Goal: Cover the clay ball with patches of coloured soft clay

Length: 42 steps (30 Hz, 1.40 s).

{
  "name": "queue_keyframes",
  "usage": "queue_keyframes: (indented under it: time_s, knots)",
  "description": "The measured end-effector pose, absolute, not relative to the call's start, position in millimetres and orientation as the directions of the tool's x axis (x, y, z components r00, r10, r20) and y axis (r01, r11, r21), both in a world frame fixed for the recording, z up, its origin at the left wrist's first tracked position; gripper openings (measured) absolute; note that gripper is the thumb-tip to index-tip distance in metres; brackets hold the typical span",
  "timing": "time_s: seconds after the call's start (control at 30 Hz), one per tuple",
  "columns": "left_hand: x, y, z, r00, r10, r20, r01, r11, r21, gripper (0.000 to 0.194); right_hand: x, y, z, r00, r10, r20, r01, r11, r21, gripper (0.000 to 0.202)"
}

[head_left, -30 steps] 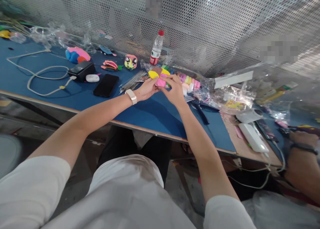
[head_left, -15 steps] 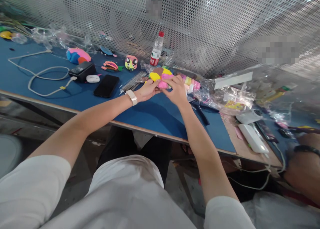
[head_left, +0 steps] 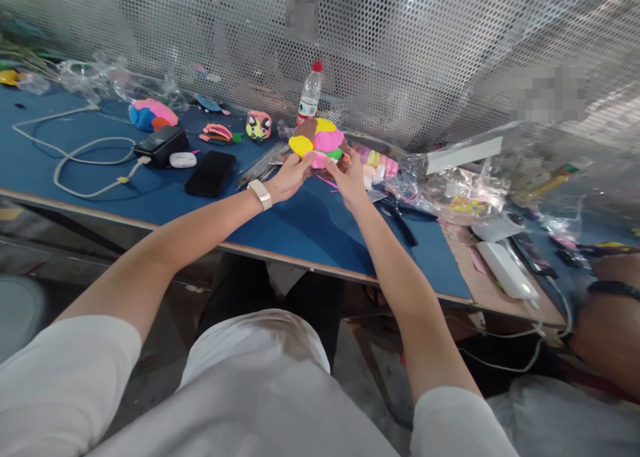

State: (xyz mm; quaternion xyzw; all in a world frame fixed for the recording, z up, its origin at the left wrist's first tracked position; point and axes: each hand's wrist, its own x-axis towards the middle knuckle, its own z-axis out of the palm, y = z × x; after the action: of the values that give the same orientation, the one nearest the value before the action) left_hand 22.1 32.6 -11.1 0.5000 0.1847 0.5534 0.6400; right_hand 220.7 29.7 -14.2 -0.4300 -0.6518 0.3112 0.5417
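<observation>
A hand could pass low over the bare blue tabletop [head_left: 310, 230] along its front edge — the black phone [head_left: 211, 173] bounds that stretch on the left, black-handled scissors [head_left: 400, 222] (partly under clear plastic) on the right.

multicoloured piece [head_left: 329, 140] higher in view and more exposed, right hand [head_left: 352, 178] shifted toward its edge, bottle [head_left: 311, 92] newly covered at its base

Multicoloured patchwork clay piece [head_left: 318, 140], raised above blue tabletop [head_left: 310, 224]
</observation>
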Motion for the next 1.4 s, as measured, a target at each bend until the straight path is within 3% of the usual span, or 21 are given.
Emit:
queue_keyframes:
  time_s: [0.1, 0.2, 0.53, 0.67, 0.83, 1.1, 1.4]
  knots:
    - [21, 35, -14, 0.307, 0.873, 0.38, -0.473, -0.206, 0.857, 0.033, 213, 25, -13, 0.071, 0.91, 0.408, 0.064, 0.404, -0.913, 0.111]
    - [20, 34, -13, 0.289, 0.881, 0.374, -0.405, -0.242, 0.882, 0.039, 213, 23, -10, 0.116, 0.894, 0.433, 0.03, 0.433, -0.901, 0.111]
    - [19, 33, -8, 0.212, 0.919, 0.334, -0.367, -0.242, 0.898, 0.032, 212, 24, -8, 0.11, 0.911, 0.398, -0.013, 0.402, -0.916, 0.115]
    - [20, 29, -8, 0.22, 0.93, 0.293, -0.325, -0.213, 0.921, 0.029, 208, 19, -6, 0.128, 0.919, 0.373, 0.035, 0.371, -0.928, 0.127]
    - [20, 22, -5, 0.258, 0.942, 0.215, -0.196, -0.167, 0.966, 0.045, 207, 16, -4, 0.159, 0.946, 0.282, -0.042, 0.292, -0.956, 0.131]
    - [19, 26, -10, 0.274, 0.911, 0.307, -0.136, -0.279, 0.95, 0.067, 199, 10, -3, 0.126, 0.95, 0.287, -0.078, 0.297, -0.952, 0.14]
    - [19, 34, -18, 0.262, 0.901, 0.347, -0.149, -0.317, 0.937, 0.074, 205, 19, -1, 0.118, 0.968, 0.221, -0.095, 0.232, -0.968, 0.106]
